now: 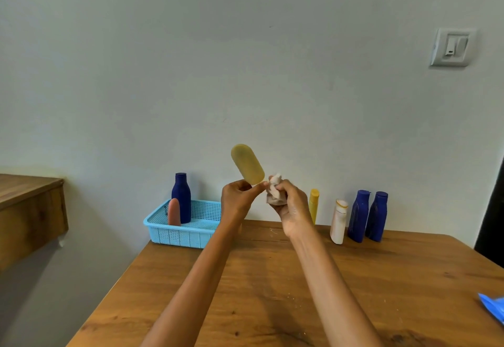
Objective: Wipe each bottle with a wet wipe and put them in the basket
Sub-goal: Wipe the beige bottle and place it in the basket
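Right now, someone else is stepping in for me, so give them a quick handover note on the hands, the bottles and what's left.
Left hand grips the yellow bottle by its lower end, raised and tilted.
Right hand holds the bunched wet wipe beside that grip.
Done: navy bottle and peach bottle stand in the blue basket.
Left: finish and basket the yellow one, then the four along the wall: slim yellow bottle, white bottle, two dark blue bottles.
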Available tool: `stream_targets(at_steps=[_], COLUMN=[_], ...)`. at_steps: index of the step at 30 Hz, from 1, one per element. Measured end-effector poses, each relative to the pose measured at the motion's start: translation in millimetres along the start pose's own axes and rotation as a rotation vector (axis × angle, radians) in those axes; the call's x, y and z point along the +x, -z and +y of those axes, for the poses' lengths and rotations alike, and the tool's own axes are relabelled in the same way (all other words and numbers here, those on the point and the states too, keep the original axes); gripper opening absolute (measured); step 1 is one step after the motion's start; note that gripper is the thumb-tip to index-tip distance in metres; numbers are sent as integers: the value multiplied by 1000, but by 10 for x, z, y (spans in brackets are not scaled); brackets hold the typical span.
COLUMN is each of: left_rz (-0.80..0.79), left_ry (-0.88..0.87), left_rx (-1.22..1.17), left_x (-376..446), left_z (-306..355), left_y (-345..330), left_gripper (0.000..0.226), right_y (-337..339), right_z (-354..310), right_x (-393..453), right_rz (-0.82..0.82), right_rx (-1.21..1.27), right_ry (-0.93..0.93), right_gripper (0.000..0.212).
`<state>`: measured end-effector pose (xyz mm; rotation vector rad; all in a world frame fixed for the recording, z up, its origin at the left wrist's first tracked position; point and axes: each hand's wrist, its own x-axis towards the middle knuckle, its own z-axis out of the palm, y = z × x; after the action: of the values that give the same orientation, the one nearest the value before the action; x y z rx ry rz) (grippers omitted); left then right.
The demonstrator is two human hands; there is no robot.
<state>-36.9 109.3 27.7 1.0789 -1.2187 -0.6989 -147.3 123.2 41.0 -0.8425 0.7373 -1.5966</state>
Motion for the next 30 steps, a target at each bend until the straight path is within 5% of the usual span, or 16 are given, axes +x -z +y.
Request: stream_targets(at_steps=[4, 9, 20, 22, 25, 30], left_rz=[-21, 0, 44, 48, 64, 69], left_ry=[12, -106, -285, -287, -319, -315], left_rx=[42, 324, 770, 777, 773, 757], left_x=[-19, -21, -47, -48, -60, -71], left_z=[-23, -28, -121, -115, -61, 12], left_y=[-18, -42, 18, 22, -8, -35], left_gripper=[29, 28, 35, 36, 35, 31], right_y=[31, 65, 224, 235, 247, 193], right_z=[-35, 53, -268, -259, -155, -29], right_x=[24, 53, 155, 152, 141, 75], right_rz=[56, -10, -32, 45, 190, 166], right_rx=[-88, -287, 205, 59, -587, -1168], right_ry=[111, 22, 0, 125, 467, 901], right_gripper=[21, 21, 21, 20, 30, 30])
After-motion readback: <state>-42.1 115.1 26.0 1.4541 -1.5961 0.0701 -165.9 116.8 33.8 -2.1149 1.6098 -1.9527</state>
